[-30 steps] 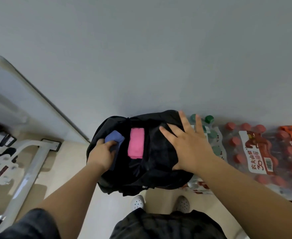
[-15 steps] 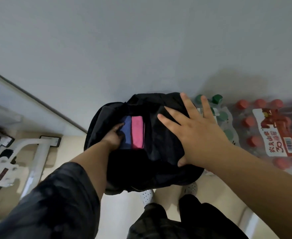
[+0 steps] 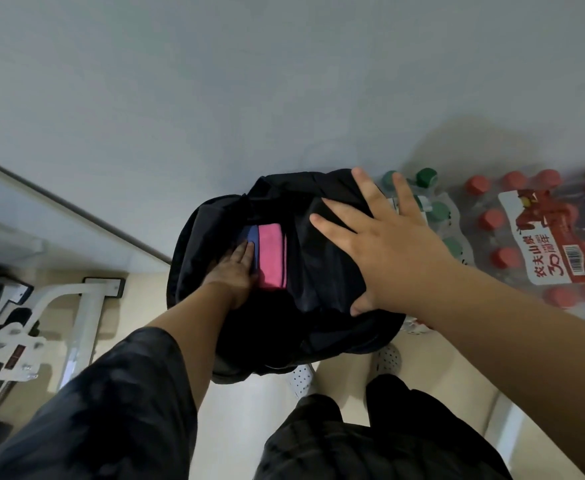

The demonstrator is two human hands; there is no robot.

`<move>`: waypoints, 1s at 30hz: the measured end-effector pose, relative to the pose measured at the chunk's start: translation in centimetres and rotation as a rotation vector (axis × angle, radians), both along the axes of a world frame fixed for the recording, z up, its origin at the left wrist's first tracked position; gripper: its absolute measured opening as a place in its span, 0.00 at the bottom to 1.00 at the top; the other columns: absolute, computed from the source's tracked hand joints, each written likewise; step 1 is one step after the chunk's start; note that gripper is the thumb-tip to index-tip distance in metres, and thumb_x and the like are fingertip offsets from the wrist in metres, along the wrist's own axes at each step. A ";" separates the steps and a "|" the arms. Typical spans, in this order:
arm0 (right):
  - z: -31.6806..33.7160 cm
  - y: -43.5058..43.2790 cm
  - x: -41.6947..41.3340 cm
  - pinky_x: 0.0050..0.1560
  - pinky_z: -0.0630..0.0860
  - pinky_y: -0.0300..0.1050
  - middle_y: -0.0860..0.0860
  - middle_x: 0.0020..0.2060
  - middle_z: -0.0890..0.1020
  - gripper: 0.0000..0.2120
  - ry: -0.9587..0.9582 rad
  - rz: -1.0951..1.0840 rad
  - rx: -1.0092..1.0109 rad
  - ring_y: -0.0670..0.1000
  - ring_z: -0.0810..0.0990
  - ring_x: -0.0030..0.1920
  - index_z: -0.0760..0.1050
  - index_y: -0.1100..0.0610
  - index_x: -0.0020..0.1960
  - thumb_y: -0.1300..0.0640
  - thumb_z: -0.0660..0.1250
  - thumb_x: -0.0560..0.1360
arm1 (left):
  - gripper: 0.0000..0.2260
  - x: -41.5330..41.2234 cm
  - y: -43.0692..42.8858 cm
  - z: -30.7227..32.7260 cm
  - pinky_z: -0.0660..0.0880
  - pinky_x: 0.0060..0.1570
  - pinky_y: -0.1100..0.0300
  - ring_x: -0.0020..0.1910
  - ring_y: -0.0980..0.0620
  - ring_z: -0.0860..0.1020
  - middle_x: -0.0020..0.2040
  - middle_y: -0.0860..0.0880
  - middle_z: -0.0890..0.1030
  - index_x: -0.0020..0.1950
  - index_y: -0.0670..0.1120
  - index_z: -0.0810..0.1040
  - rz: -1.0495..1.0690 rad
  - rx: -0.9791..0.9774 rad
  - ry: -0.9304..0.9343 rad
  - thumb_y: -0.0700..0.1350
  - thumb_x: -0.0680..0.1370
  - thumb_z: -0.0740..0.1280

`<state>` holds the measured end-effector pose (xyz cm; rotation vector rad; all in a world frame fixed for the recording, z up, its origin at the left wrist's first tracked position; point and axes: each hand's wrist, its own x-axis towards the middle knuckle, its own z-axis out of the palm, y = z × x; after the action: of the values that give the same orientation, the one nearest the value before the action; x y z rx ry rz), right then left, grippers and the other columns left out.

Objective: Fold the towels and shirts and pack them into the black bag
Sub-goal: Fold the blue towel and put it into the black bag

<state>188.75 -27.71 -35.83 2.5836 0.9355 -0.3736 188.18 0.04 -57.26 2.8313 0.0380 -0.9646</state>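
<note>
The black bag (image 3: 322, 271) stands open on the floor against a grey wall. Inside it a folded pink towel (image 3: 271, 258) stands on edge, and a folded blue towel (image 3: 251, 239) sits just left of it. My left hand (image 3: 236, 268) is inside the bag's opening, its straight fingers pressing on the blue towel. My right hand (image 3: 384, 247) lies flat with spread fingers on the bag's right side, holding the fabric back.
Shrink-wrapped packs of bottles with green caps (image 3: 436, 209) and red caps (image 3: 543, 237) lie right of the bag. A white metal frame (image 3: 59, 317) stands on the floor at left. My white shoes (image 3: 388, 358) are below the bag.
My left hand has pushed the blue towel down into the bag beside the pink one and now lies flat on it. My right hand stays on the bag.
</note>
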 end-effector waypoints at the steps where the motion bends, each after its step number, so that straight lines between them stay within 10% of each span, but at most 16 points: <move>1: 0.0 0.0 0.0 0.72 0.37 0.74 0.49 0.81 0.44 0.65 0.001 -0.002 0.004 0.64 0.28 0.76 0.35 0.46 0.80 0.20 0.66 0.58 | 0.32 0.0 0.5 -0.4 0.49 0.78 0.49 0.81 0.47 0.46 0.82 0.52 0.41 0.82 0.50 0.40 -0.008 -0.014 0.036 0.56 0.83 0.54; 15: -0.2 -0.6 -0.1 0.73 0.37 0.74 0.48 0.81 0.51 0.57 0.012 0.020 0.129 0.61 0.31 0.78 0.47 0.44 0.81 0.21 0.64 0.62 | 0.32 -0.8 -1.3 3.1 0.51 0.78 0.47 0.81 0.48 0.47 0.82 0.52 0.42 0.82 0.50 0.42 0.044 -0.011 0.014 0.48 0.83 0.56; 23: -0.9 -3.0 -1.6 0.75 0.48 0.71 0.48 0.80 0.60 0.41 -0.001 0.093 0.436 0.56 0.44 0.81 0.61 0.45 0.79 0.27 0.62 0.71 | 0.26 -7.0 -7.1 14.5 0.58 0.76 0.42 0.78 0.48 0.60 0.80 0.47 0.60 0.80 0.50 0.61 0.198 -0.334 -0.530 0.51 0.82 0.62; 30: 0.1 -10.1 -1.6 0.78 0.43 0.62 0.46 0.81 0.43 0.39 0.002 0.075 0.452 0.53 0.36 0.80 0.42 0.45 0.81 0.29 0.45 0.76 | 0.27 -7.4 -16.2 23.7 0.58 0.77 0.50 0.78 0.50 0.59 0.78 0.48 0.64 0.77 0.52 0.67 0.246 -0.458 -0.715 0.57 0.79 0.64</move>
<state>187.13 -37.77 -35.76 2.9335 1.2333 -0.1559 180.82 -16.12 -33.55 2.4875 0.0703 0.1104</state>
